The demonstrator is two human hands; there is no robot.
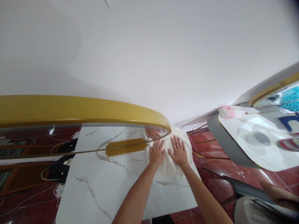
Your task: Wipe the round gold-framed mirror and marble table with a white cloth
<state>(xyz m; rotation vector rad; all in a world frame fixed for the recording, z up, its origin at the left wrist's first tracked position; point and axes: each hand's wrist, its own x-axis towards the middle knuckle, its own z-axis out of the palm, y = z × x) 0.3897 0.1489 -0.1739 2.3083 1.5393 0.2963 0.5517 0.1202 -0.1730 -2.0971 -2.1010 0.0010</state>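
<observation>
A white cloth [167, 169] with a scalloped edge lies spread near the right end of a white marble-patterned table [98, 193]. Both my hands press flat on it, side by side. My left hand [157, 153] has its fingers spread, close to the lower rim of a large gold-framed mirror [93, 109]. To its right, my right hand [178, 151] also lies open, fingers apart and thumb turned inward. A gold base plate [126, 147] sits left of the cloth, and the mirror reflects part of a hand.
At right stands a rounded white table [245, 133] with a pink-and-white pack [227, 112] and a second gold-framed mirror [275, 84] beside it. Another person's arm [277, 193] shows at lower right, near a dark chair [247, 186]. The floor [210, 146] is red tile.
</observation>
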